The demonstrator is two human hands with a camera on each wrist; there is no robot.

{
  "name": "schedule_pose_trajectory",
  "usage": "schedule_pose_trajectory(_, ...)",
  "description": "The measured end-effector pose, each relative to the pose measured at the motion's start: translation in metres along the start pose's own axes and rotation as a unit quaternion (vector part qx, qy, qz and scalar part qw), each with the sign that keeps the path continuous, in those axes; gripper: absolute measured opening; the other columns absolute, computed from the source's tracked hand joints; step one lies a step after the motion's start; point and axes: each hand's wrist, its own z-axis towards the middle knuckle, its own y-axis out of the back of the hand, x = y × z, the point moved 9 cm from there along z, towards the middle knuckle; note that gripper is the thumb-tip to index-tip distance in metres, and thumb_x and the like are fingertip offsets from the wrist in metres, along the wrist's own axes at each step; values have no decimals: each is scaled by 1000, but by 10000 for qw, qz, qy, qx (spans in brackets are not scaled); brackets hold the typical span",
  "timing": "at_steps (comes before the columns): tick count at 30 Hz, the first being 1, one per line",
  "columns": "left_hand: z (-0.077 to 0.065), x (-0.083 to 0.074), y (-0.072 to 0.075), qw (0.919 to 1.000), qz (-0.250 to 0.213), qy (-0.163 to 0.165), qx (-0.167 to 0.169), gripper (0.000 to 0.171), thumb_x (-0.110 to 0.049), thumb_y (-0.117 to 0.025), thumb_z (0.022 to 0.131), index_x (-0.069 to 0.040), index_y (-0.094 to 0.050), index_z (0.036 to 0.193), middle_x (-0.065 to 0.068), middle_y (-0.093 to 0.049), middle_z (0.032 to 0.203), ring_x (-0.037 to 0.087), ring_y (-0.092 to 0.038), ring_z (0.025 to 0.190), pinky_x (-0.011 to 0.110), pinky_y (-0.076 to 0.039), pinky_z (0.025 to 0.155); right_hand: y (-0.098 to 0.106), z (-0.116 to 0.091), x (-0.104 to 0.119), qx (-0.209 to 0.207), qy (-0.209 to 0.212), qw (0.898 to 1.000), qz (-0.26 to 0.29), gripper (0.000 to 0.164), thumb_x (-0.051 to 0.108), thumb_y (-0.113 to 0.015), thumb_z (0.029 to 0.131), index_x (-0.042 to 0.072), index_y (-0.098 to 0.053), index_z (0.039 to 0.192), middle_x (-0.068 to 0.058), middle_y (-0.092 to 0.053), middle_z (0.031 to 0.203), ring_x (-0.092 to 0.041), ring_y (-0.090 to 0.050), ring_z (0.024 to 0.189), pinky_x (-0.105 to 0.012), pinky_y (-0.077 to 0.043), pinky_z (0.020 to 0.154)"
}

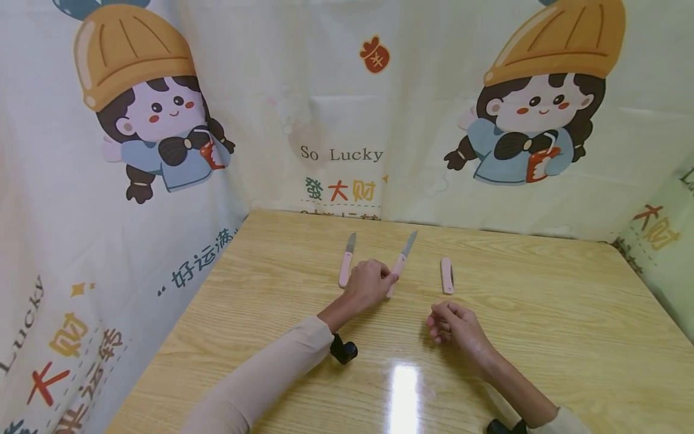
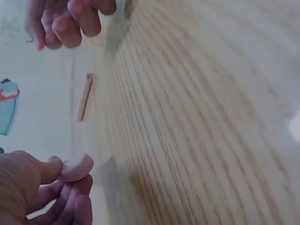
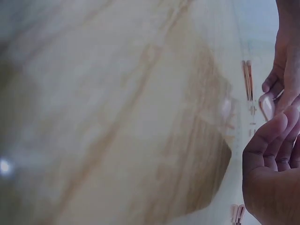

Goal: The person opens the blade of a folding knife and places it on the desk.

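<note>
My left hand point(image 1: 368, 283) pinches the pink handle of an unfolded pocket knife point(image 1: 400, 264), whose blade points away to the back. In the left wrist view the butt of that pink handle point(image 2: 77, 168) sticks out between thumb and fingers. Just left of the hand lies a second unfolded pocket knife point(image 1: 346, 268), also pink-handled. A third pocket knife point(image 1: 447, 276), folded, rests farther right. Nearer to me than the folded knife, my right hand point(image 1: 455, 325) hovers with loosely curled fingers and nothing in them.
The knives are on a wood-grain table point(image 1: 542, 301). A patterned curtain point(image 1: 423, 120) hangs along the back and sides of the table. Each wrist wears a black camera, such as the left one point(image 1: 344, 349).
</note>
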Motion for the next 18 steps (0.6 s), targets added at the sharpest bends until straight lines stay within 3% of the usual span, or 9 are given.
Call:
schedule_pose_trajectory(5, 5, 17, -7, 9982, -111, 582, 20, 37, -26, -70, 99, -10, -75, 66, -10, -53, 47, 5, -36, 41, 22, -26, 41, -2, -1, 0, 122, 0, 9999, 74, 26, 24, -55, 107, 2, -57, 94, -7, -65, 86, -15, -60, 70, -27, -53, 65)
schedule_pose_trajectory(11, 9, 34, -8, 9931, -167, 1159, 2, 38, -27, -71, 99, -11, -75, 64, -8, -55, 45, 7, -37, 39, 23, -24, 39, -4, -2, 0, 191, -58, 9998, 96, 24, 22, -53, 108, 1, -57, 96, -8, -64, 87, -16, -59, 72, -28, -52, 64)
schedule_pose_trajectory(18, 14, 42, -6, 9906, -4, 1363, -108, 34, -29, -74, 96, -14, -77, 66, -7, -55, 45, 8, -37, 40, 24, -25, 40, -8, -1, 0, 364, -40, 9993, 21, 23, 20, -50, 108, 1, -56, 97, -9, -64, 88, -16, -59, 73, -28, -52, 66)
